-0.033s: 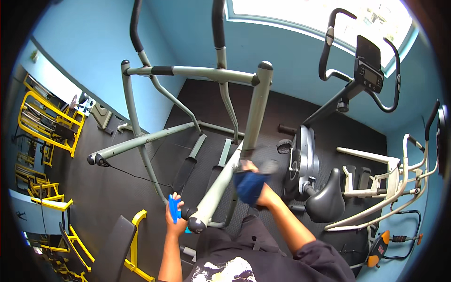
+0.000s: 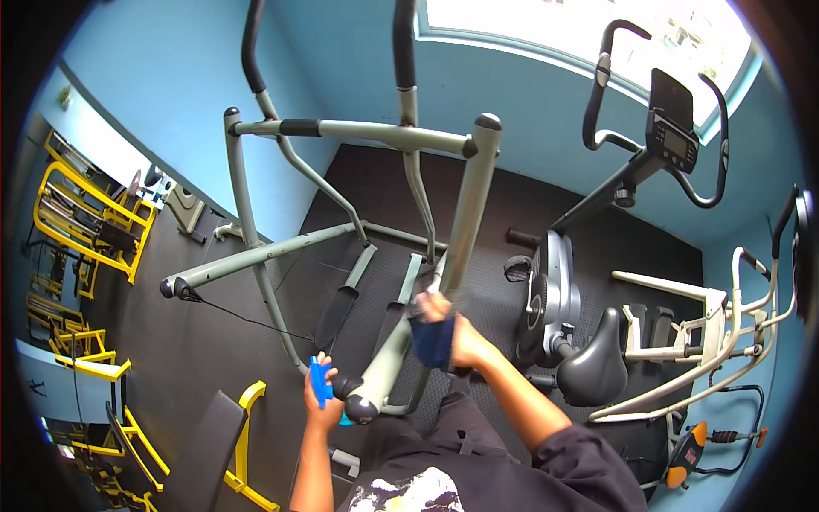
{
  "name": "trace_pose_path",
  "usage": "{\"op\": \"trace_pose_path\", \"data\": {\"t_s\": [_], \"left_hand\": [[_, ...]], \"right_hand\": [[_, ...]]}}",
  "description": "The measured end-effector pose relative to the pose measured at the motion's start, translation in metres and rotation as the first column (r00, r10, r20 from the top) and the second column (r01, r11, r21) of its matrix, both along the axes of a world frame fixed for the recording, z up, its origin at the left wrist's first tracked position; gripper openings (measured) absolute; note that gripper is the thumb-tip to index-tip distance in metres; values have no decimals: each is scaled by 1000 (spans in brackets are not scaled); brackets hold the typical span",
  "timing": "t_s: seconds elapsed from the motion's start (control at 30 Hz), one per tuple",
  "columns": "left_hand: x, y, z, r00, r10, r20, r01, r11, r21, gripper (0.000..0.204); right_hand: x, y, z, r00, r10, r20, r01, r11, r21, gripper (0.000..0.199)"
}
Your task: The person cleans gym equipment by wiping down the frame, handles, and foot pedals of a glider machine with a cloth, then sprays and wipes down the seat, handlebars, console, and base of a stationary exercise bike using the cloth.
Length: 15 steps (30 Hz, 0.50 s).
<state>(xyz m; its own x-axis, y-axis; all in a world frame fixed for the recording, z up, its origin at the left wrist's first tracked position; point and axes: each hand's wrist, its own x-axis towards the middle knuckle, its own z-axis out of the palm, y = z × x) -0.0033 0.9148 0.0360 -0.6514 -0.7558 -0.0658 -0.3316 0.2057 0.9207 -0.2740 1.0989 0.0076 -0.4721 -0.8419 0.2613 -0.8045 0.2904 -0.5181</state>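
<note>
The machine frame [image 2: 475, 192] looks like painted metal, smooth with a soft sheen, its low rail [image 2: 277, 245] marked by small dark scuffs. Black end caps [image 2: 487, 121] look like glossy plastic; the handle sleeves [image 2: 250, 60] are matt, like foam or rubber. The cloth [image 2: 433, 343] is matt fabric, creases blurred. The spray head [image 2: 321, 384] is smooth plastic, the bike saddle [image 2: 590, 367] smooth and faintly shiny.

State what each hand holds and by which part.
Left hand: blue trigger sprayer, by its head end. Right hand: dark blue cloth; blur hides exactly where it is gripped.
</note>
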Motion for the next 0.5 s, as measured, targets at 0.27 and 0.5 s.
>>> {"op": "trace_pose_path", "data": {"t_s": [0.27, 0.5], "left_hand": [[47, 18, -16, 998, 44, 41, -48, 994, 99, 73], [118, 22, -28, 988, 141, 58, -149, 975, 164, 76]], "right_hand": [[-111, -153, -156, 833, -214, 510, -475, 196, 858, 47], [-69, -185, -139, 996, -74, -51, 77, 422, 903, 48]]}}
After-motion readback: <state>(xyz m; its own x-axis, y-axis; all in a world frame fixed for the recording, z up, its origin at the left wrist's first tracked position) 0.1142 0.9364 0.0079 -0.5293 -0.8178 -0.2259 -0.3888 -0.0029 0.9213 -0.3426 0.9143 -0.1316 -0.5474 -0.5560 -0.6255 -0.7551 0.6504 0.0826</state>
